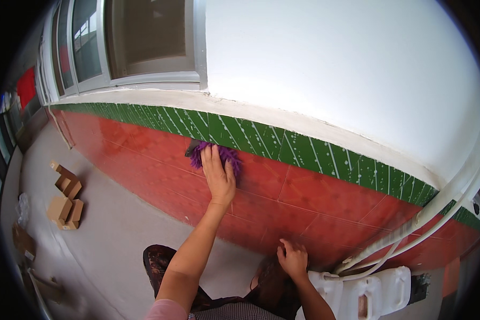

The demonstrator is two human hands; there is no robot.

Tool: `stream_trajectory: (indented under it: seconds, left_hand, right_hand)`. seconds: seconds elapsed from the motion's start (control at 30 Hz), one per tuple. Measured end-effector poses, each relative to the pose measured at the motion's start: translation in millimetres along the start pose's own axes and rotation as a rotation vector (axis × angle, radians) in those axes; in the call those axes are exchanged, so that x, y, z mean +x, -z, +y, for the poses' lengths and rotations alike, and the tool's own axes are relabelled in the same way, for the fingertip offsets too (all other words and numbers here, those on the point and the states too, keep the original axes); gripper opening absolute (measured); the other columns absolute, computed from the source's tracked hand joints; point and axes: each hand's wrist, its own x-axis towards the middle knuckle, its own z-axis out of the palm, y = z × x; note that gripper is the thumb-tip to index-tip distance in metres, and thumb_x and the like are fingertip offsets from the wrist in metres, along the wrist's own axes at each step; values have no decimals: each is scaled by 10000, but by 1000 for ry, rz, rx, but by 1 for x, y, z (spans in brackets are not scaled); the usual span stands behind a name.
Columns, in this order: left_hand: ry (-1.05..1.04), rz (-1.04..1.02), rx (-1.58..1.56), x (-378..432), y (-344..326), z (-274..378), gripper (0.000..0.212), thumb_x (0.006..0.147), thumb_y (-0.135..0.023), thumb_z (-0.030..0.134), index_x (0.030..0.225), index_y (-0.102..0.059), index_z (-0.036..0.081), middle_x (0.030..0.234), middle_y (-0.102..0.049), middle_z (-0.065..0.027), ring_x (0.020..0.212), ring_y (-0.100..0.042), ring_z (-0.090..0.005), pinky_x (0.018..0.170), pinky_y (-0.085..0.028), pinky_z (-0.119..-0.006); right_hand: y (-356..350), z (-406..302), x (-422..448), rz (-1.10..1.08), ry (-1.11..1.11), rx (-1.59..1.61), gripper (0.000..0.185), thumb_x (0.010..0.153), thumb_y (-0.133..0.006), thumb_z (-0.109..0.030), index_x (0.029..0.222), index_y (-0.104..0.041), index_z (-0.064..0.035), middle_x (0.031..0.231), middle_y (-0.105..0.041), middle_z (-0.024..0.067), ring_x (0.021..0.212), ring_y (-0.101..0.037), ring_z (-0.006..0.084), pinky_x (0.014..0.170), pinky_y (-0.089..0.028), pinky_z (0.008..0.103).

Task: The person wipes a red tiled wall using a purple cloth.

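My left hand (218,176) presses a purple chenille cleaning cloth (233,159) with a grey edge against the tiled wall. The cloth lies on the red tiles (264,176), just under the green tile border (246,134) with its white streaks and dots. Part of the cloth is hidden beneath my fingers. My right hand (294,258) hangs lower, in front of the wall and by my right knee, with loosely bent fingers and nothing visible in it.
White pipes (408,224) slant down the wall at right, above white plastic jugs (362,294). Opened cardboard boxes (66,212) lie on the grey floor (116,240) at left. A sliding window (144,40) stands above a pale ledge (240,104).
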Motion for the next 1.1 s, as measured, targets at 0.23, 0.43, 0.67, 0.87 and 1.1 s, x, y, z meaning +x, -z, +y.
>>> stream_trajectory:
  seconds: [0.23,0.43,0.67,0.87,1.1]
  left_hand:
    - [-487,-460,42,-30,13,47,418,833,-629,166,1236,-544,93,1197,-521,-135,1113,-480,-347,899,-403,-468]
    - [-402,-388,130,-20,21,19,425,842,-659,212,1234,-542,94,1239,-510,-184,1145,-479,-393,921,-401,-479]
    - [185,41,-77,-4,9,-31,539,926,-528,132,1405,-331,-16,1441,-326,-257,1352,-272,-435,1119,-212,-489]
    - [-74,-191,29,-35,5,29,525,884,-587,151,1366,-417,30,1384,-399,-250,1316,-322,-461,1071,-268,-519]
    - [-498,-456,-54,-45,0,75,418,829,-661,212,1224,-560,121,1205,-550,-121,1086,-517,-362,854,-420,-472]
  right_hand:
    - [2,-6,3,-36,-16,-8,227,806,-640,-194,1003,-658,-81,828,-670,96,790,-631,278,765,-468,402]
    - [5,-6,1,-46,-32,2,229,800,-640,-191,999,-656,-80,825,-668,87,783,-628,277,741,-471,409]
    - [3,-7,2,-49,-32,15,227,801,-638,-192,1001,-655,-87,844,-673,77,798,-629,271,748,-474,415]
    - [2,-10,1,-52,-27,-11,228,804,-634,-199,1004,-657,-91,869,-680,78,812,-633,273,771,-475,427]
    - [1,-9,2,-43,2,-45,215,809,-622,-199,981,-676,-81,821,-682,95,782,-625,282,750,-467,407]
